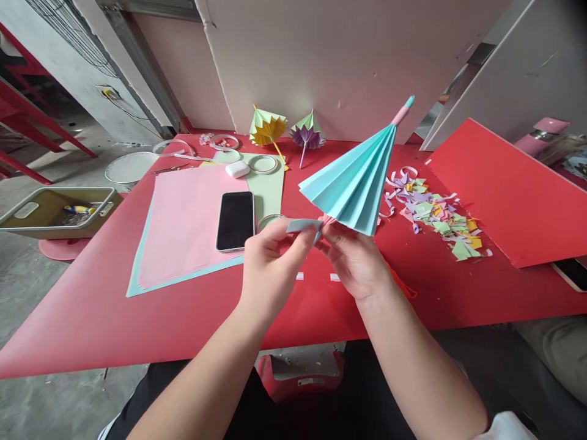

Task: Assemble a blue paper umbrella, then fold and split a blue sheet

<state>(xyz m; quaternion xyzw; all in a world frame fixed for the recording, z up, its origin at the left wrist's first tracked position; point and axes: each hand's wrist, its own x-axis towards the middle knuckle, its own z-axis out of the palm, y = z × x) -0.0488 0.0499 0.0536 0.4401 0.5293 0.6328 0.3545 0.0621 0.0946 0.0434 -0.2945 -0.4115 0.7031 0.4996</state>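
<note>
A pleated light-blue paper umbrella [355, 183] tilts up to the right above the table, its pink stick tipped with blue at the top. My right hand [358, 260] is closed around the lower end of that stick, just under the canopy. Between the thumb and fingers of my left hand [275, 256] is a blue-grey paper strip [300, 225], whose other end meets the stick near my right fingertips. Fingers partly hide where strip and stick touch. Two small pale paper pieces [335, 277] lie on the table below my hands.
On the red table [192, 330] lie pink paper sheets [178, 226], a phone [235, 220], a white case [237, 169] and tape rolls [263, 164]. Behind stand a yellow paper umbrella [267, 128] and a purple one [307, 131]. Paper scraps [440, 214] are heaped beside a red board [513, 195].
</note>
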